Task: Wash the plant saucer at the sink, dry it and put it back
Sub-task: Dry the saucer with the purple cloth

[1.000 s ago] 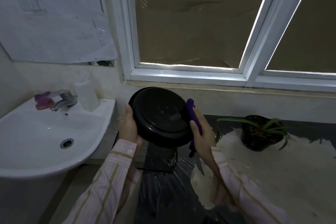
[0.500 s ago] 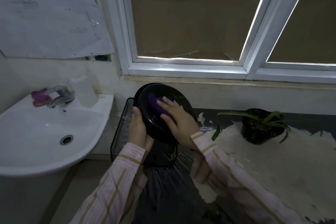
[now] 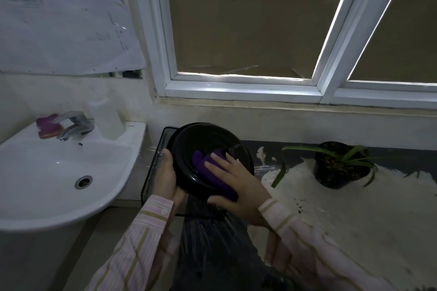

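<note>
I hold a round black plant saucer [image 3: 208,142] tilted toward me, just right of the white sink [image 3: 47,172]. My left hand [image 3: 169,177] grips its left lower rim. My right hand [image 3: 236,184] presses a purple cloth [image 3: 212,168] flat into the saucer's hollow and over its lower right rim, thumb under the edge. The potted plant [image 3: 335,165], in a black pot, stands on the counter to the right.
A chrome tap [image 3: 75,125], a pink-and-orange sponge [image 3: 47,126] and a white bottle [image 3: 106,120] sit at the sink's back. A black wire-mesh basket [image 3: 153,168] stands under the saucer. A pale mat [image 3: 354,208] covers the counter. A window sill runs behind.
My right hand has brought the purple cloth from the saucer's right edge onto its inner face and slid it down toward the lower rim. The saucer now shows its hollow side.
</note>
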